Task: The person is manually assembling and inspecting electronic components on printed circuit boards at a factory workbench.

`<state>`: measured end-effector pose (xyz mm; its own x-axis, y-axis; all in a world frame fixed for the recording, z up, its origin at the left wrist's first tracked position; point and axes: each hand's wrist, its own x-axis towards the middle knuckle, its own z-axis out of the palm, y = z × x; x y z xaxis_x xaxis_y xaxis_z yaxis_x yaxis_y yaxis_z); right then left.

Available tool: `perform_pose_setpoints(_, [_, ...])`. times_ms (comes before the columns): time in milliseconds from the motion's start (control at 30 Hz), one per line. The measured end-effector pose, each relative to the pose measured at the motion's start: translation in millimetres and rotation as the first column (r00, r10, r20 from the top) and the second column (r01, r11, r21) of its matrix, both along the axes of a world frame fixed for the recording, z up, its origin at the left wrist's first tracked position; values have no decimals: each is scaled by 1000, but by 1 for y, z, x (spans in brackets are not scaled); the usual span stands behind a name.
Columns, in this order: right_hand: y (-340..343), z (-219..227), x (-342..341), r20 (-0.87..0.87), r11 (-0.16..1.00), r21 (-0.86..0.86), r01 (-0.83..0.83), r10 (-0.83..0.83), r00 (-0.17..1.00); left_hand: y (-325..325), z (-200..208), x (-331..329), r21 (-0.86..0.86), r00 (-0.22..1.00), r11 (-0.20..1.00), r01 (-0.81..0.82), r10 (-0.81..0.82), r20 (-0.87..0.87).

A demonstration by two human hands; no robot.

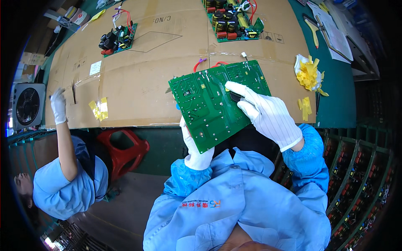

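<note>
A green circuit board is held tilted above the front edge of the cardboard-covered table, solder side facing up. My left hand, in a white glove, grips its lower left edge; the fingers pass behind the board. Over the right half of the board is my right hand, gloved in white with thin stripes. Its thumb and fingers close around a small black object against the board; most of that object is hidden. Red wires stick out beyond the far edge of the board.
Other populated boards lie farther off on the cardboard, one at left and some at right. Yellow tape scraps, a brush and a clipboard sit at right. A co-worker works at left.
</note>
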<state>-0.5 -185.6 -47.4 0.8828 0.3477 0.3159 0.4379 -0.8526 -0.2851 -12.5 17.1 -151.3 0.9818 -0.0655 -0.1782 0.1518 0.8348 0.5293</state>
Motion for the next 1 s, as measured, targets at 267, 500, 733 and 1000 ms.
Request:
perform_pose_setpoints(267, [8,0,8,-124,947,300,118,-84,989,1,-6,-3,221,998,975,7,7,-65])
perform_pose_setpoints(500, [32,19,30,0,983,166,-75,76,997,-1,2,-2,-23,997,998,56,-55,45])
perform_pose_setpoints(733, [30,13,26,25,994,-43,-101,102,994,2,-11,-4,-235,996,968,89,-92,1])
perform_pose_setpoints(1000, [34,9,30,101,985,96,-144,134,986,6,-41,-9,46,997,998,54,-51,-51])
